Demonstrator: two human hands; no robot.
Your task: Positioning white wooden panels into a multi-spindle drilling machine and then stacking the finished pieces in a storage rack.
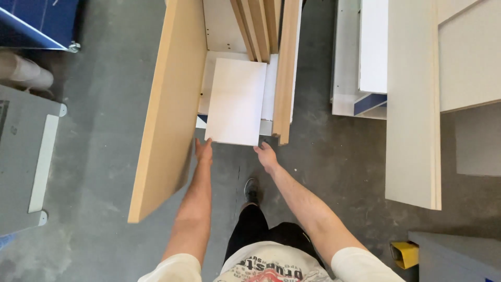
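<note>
At frame centre, both hands gripping white panel (236,101) by near corners: left hand (203,152) lower-left, right hand (266,155) lower-right; long axis running away up-frame, between tan board (169,104) and upright wooden slats (286,68).

Two bare hands reach forward at the centre of the frame: the left hand (203,151) and the right hand (266,155). Between them is one white rectangular panel (237,102). One large light-wood board (169,104) stands tilted at centre left. About four narrow wood-edged boards (269,31) lean together at top centre; their exact number is hard to tell. One long pale panel (412,115) lies at right. One dark shoe (251,189) shows below the hands. One yellow object (405,254) sits at lower right.
</note>
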